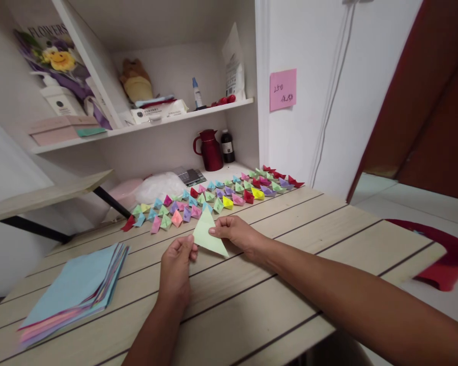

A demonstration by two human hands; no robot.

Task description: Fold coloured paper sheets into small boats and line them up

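Observation:
A pale green sheet of folded paper point(208, 235), roughly triangular, is held above the wooden table between both hands. My left hand point(178, 259) pinches its left corner between thumb and fingers. On the right edge, my right hand point(234, 231) grips the same paper, thumb on top and fingers behind it. Just beyond the hands stand rows of small folded paper boats point(187, 214) in many colours. To the left lies a stack of coloured paper point(76, 284) with a light blue sheet on top.
The slatted table point(290, 284) ends at a right edge above the floor. A raised wooden shelf point(49, 195) juts in from the left. Behind the boats are a red jug point(210, 151), a dark bottle point(227, 146) and a clear plastic bag point(160, 188). A pink note point(283, 90) hangs on the wall.

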